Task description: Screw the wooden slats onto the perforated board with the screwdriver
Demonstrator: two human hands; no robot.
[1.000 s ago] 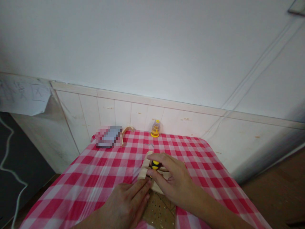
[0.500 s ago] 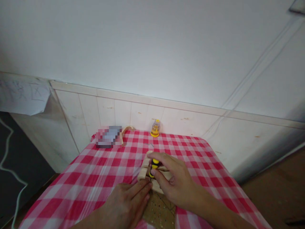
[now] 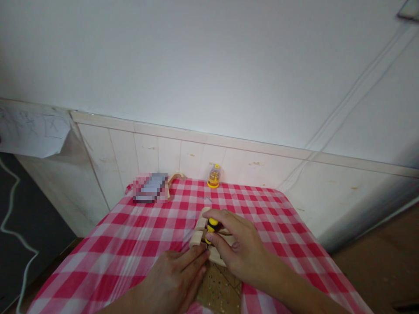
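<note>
My right hand (image 3: 240,250) pinches a small yellow and black screwdriver (image 3: 211,228), held upright with its tip down on a pale wooden piece (image 3: 199,229). My left hand (image 3: 173,281) lies flat on the table, fingers stretched out together, their tips pressing the near end of the wooden piece. A brown speckled board (image 3: 218,291) lies just under both hands at the near edge.
The table carries a red and white checked cloth (image 3: 137,235). At its far edge stand a yellow case of screwdriver bits (image 3: 213,176) and a blurred grey box (image 3: 149,188) beside a curved wooden part (image 3: 174,177). White wall panelling runs behind.
My right hand has turned the screwdriver a little and shifted slightly towards me. My left hand has stayed in place.
</note>
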